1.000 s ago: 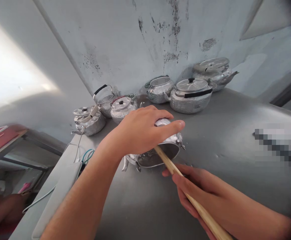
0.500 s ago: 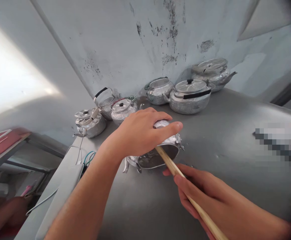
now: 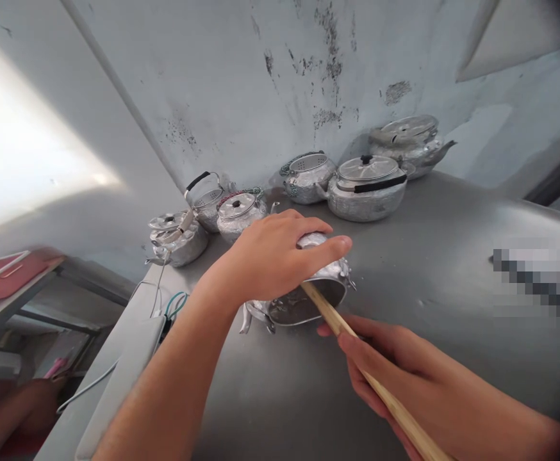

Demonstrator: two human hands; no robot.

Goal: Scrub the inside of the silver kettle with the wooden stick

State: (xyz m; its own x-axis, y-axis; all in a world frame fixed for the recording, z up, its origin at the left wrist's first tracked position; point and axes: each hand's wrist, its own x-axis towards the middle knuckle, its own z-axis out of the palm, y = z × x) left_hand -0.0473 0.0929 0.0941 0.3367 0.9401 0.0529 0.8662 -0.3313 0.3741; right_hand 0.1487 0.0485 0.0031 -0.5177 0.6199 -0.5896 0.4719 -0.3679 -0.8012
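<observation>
Left hand [image 3: 273,256] clamps down over the dented silver kettle [image 3: 309,288] lying on its side on the grey metal table [image 3: 453,269] (mouth facing us); right hand [image 3: 386,365] grips the wooden stick [image 3: 357,365], tip inside.

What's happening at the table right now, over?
Left hand clamped on tipped kettle. Right hand gripping wooden stick, tip inside the kettle's mouth. More kettles stand along the wall, apart from the work.

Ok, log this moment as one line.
left hand: grip on tipped kettle, steadying | right hand: grip on wooden stick, tip inside kettle mouth | surface: metal table | behind: more kettles
</observation>
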